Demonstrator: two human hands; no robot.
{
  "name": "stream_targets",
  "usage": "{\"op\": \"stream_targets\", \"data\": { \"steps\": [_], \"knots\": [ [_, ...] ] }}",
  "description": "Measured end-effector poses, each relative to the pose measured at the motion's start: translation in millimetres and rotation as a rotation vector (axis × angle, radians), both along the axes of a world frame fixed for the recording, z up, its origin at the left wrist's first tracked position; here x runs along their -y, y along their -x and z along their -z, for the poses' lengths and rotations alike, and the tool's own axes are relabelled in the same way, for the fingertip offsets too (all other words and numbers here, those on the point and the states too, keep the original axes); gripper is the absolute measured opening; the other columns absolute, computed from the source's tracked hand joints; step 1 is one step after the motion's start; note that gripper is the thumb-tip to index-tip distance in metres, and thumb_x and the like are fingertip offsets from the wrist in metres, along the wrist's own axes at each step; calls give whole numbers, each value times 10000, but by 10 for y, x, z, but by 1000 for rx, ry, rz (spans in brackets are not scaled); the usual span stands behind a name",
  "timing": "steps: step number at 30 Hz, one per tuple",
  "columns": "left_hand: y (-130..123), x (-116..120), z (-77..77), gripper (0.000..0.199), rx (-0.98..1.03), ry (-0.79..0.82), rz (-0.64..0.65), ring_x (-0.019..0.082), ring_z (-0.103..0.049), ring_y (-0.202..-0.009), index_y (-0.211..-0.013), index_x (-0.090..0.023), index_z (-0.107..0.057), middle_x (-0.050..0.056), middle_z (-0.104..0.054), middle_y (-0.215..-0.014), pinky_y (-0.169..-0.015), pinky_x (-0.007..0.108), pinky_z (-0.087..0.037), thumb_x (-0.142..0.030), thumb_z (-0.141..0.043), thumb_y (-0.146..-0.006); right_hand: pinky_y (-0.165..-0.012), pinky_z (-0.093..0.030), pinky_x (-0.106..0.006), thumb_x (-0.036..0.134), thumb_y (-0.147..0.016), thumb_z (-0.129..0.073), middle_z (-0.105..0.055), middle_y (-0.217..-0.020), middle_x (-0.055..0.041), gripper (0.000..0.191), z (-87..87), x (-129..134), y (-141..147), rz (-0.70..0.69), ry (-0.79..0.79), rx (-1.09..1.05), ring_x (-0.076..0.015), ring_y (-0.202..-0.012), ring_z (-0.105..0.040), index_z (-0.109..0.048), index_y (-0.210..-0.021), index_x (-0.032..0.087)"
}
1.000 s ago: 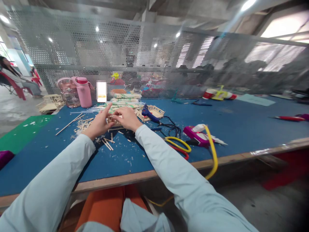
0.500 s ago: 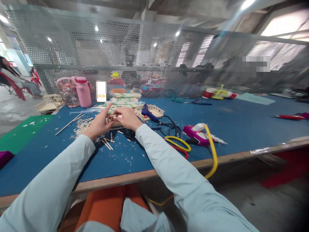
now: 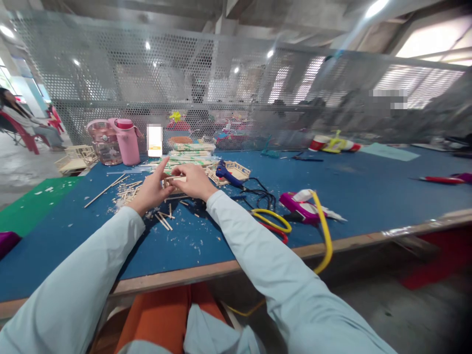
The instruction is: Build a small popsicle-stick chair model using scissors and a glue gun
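My left hand and my right hand meet over the blue table, fingers curled around a small wooden stick frame. Much of that frame is hidden behind the fingers. My left index finger points up, while the left thumb presses at the frame's near side. Beside the left hand lies a pile of short wooden sticks, and a few cut pieces are scattered in front. To the right of my right hand, a blue glue gun rests against a low stick-built tray.
Packs of sticks stand behind the hands, near a pink bottle and a clear jug. Rightward are a black cable, yellow-handled tool and purple-and-white tool. A perforated metal screen borders the far edge.
The fingers of my right hand have shifted slightly on the stick frame, and a pale piece shows more between the hands. The rest looks the same.
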State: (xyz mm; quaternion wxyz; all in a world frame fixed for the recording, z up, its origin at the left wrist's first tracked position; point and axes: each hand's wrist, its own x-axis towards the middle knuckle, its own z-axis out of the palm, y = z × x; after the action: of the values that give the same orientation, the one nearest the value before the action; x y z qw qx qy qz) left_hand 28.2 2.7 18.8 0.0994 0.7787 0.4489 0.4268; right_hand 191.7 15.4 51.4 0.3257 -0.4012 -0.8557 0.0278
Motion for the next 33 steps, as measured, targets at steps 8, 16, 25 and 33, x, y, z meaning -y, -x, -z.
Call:
{"op": "stream_targets", "data": {
  "steps": [8, 16, 25, 33],
  "knots": [
    [-22, 12, 8, 809, 3, 9, 7, 248, -646, -946, -1457, -130, -249, 139, -691, -1045, -857, 393, -471, -187, -613, -736, -792, -311, -324, 278, -798, -616, -711, -888, -34, 115, -31, 42, 30, 70, 28, 116, -207, -915, -587, -684, -838, 195],
    [-71, 49, 29, 753, 34, -35, 11, 245, -639, -975, -1436, -143, -293, 148, -672, -1090, -876, 410, -478, -176, -583, -742, -797, -322, -316, 219, -825, -578, -690, -938, -46, 117, -8, 48, 30, 34, -17, 72, -191, -915, -574, -678, -875, 186],
    [-93, 51, 31, 818, 200, -110, 73, 220, -642, -988, -1446, -127, -258, 150, -655, -1134, -938, 424, -469, -118, -546, -680, -907, -257, -387, 197, -857, -537, -728, -986, -49, 151, 145, 22, 88, 39, -155, 22, -211, -954, -589, -674, -921, 205],
    [-19, -37, 83, 786, 460, 32, 111, 213, -654, -1030, -1447, -106, -242, 150, -687, -1100, -992, 430, -444, -77, -475, -697, -945, -273, -387, 212, -831, -548, -719, -1067, -52, 204, 214, 18, 92, 13, -198, -36, -210, -1011, -597, -667, -996, 207]
  ]
}}
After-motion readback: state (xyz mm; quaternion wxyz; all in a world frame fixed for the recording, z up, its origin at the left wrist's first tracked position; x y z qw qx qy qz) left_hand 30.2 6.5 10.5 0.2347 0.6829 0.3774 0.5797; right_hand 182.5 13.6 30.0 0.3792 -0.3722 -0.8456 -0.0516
